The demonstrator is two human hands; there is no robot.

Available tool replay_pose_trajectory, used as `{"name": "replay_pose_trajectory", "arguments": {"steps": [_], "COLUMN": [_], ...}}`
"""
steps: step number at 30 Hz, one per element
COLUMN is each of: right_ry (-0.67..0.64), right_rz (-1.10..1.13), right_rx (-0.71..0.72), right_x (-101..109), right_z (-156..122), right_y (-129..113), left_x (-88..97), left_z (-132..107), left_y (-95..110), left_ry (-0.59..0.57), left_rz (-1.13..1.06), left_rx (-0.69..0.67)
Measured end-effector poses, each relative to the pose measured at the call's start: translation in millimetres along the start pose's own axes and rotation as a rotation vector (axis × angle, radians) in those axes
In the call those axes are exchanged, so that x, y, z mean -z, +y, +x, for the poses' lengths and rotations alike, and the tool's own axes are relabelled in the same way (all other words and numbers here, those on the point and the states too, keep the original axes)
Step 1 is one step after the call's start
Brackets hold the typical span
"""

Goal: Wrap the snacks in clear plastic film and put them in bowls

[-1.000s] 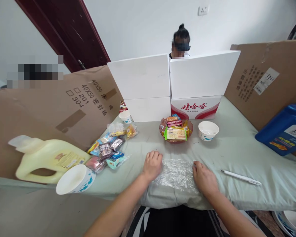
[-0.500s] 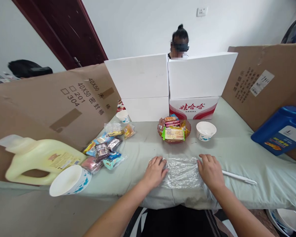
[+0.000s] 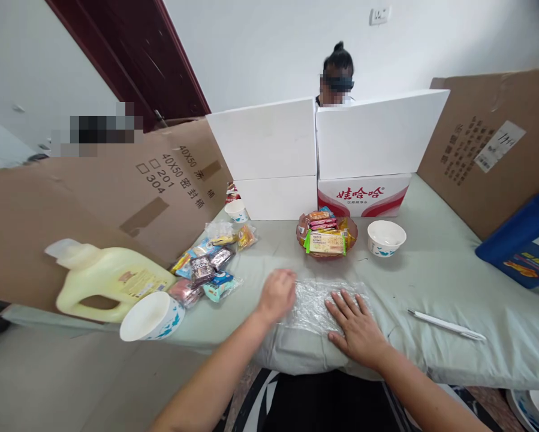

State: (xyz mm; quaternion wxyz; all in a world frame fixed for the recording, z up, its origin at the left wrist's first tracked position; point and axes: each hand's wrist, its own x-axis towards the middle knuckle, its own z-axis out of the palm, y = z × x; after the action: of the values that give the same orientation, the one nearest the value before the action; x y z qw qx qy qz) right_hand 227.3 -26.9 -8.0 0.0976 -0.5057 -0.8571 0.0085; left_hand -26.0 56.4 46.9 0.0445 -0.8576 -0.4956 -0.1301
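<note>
A clear, crinkled plastic bag lies flat on the cloth near the table's front edge. My right hand presses on its right part, palm down with fingers spread. At the bag's left edge is my left hand, slightly blurred, its fingers curled together; whether they pinch the plastic is hidden. Beyond the bag stands a reddish see-through bowl of wrapped snacks, a cracker pack on top. A white paper bowl stands right of it. The white pen lies to the right of my right hand.
On the left are several wrapped snacks, a tilted paper bowl, a small bowl and a pale yellow jug. White boxes form a back wall, a person behind. A blue bottle leans right.
My right hand has moved left from the bag's right edge onto the plastic and spread flat. My left hand's fingers have curled in at the left edge. The view has shifted slightly left.
</note>
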Motion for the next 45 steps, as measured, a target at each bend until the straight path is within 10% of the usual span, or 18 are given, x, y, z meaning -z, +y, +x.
{"name": "replay_pose_trajectory", "arguments": {"steps": [3,13,25,34,45], "right_ry": [0.025,0.113,0.155,0.184,0.039], "right_rz": [-0.022,-0.014,0.227,0.43,0.025], "right_rx": [-0.037,-0.056,-0.006,-0.285,-0.619], "right_x": [-2.9,23.0,33.3,43.6,34.4], "right_z": [-6.6,-81.0,-118.2,-90.0,-56.5], "right_y": [5.6,43.8,37.4,39.6,36.8], "left_x": [-11.2,-2.5,16.4,14.6,-14.7], "left_z": [-15.8,-63.5,-78.7,-59.1,-22.3], "left_y": [26.6,-7.4,11.1,9.8,28.8], "left_ry": [-0.183,-0.152,-0.118,-0.153,-0.26], "left_rz": [-0.11,-0.205,-0.216,-0.274,0.059], "left_rx": [-0.317,-0.35,-0.427,-0.11,0.153]}}
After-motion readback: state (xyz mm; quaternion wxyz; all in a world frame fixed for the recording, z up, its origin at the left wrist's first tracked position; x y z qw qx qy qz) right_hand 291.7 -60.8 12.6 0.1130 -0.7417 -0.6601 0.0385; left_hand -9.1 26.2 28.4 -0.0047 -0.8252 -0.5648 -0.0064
